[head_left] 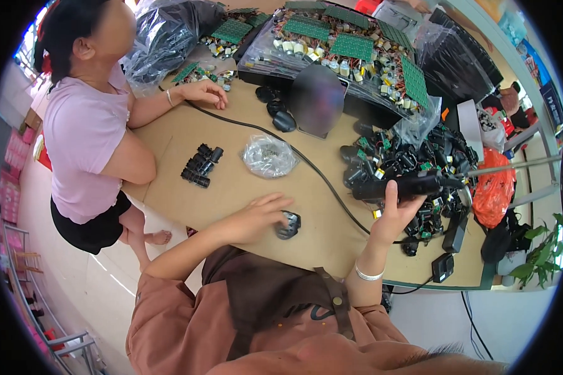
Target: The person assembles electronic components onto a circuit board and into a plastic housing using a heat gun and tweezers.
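Observation:
My left hand (259, 215) is over the near middle of the table, its fingers loosely stretched out. Right beside its fingertips lies a small dark grey, rounded plastic housing (288, 225); whether they touch it I cannot tell. In my right hand (396, 215) is a black electric screwdriver (397, 186), a thick cylinder held raised and roughly level, with the thumb against its side. Behind it spreads a heap of black housings with green circuit boards (413, 150). Several short black cylindrical parts (201, 165) lie in a row farther left. A clear plastic bag (269, 156) of small pieces sits between.
A black cable (306, 159) crosses the table. Trays of green circuit boards (350, 45) stand at the back, a phone-like screen (322, 103) before them. Another person (87, 125) rests an arm on the table's left. A red bag (493, 190) and black adapter (443, 267) are at right.

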Motion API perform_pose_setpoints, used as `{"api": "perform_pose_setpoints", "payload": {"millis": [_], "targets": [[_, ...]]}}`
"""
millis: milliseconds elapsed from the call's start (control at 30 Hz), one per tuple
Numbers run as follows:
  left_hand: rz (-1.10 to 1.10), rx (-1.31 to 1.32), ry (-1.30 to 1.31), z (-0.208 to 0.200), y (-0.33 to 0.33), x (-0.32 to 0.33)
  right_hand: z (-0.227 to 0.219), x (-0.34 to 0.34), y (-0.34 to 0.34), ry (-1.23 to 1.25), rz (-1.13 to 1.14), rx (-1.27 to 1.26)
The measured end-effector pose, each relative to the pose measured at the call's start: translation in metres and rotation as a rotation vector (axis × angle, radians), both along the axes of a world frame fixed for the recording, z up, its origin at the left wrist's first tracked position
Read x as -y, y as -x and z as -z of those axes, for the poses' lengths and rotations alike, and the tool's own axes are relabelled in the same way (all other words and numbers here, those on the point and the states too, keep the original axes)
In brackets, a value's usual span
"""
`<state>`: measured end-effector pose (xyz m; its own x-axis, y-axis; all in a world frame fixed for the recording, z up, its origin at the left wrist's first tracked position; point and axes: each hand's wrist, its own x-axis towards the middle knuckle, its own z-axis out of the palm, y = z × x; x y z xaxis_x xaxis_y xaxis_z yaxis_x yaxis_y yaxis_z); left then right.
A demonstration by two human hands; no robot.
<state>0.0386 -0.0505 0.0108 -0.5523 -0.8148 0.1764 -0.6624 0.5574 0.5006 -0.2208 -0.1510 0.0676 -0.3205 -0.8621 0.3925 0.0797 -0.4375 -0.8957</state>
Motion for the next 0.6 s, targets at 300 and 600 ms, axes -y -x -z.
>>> {"api": "perform_pose_setpoints", "payload": {"millis": [300, 600], "targets": [[-0.338, -0.079, -0.023, -0.005, 0.049, -0.023, 0.024, -0.01, 0.017, -0.02, 0.033, -0.03], [-0.263, -0.237, 0.09, -0.017, 0.01, -0.01, 0.021, -0.061, 0.033, -0.015, 0.022, -0.266]]}}
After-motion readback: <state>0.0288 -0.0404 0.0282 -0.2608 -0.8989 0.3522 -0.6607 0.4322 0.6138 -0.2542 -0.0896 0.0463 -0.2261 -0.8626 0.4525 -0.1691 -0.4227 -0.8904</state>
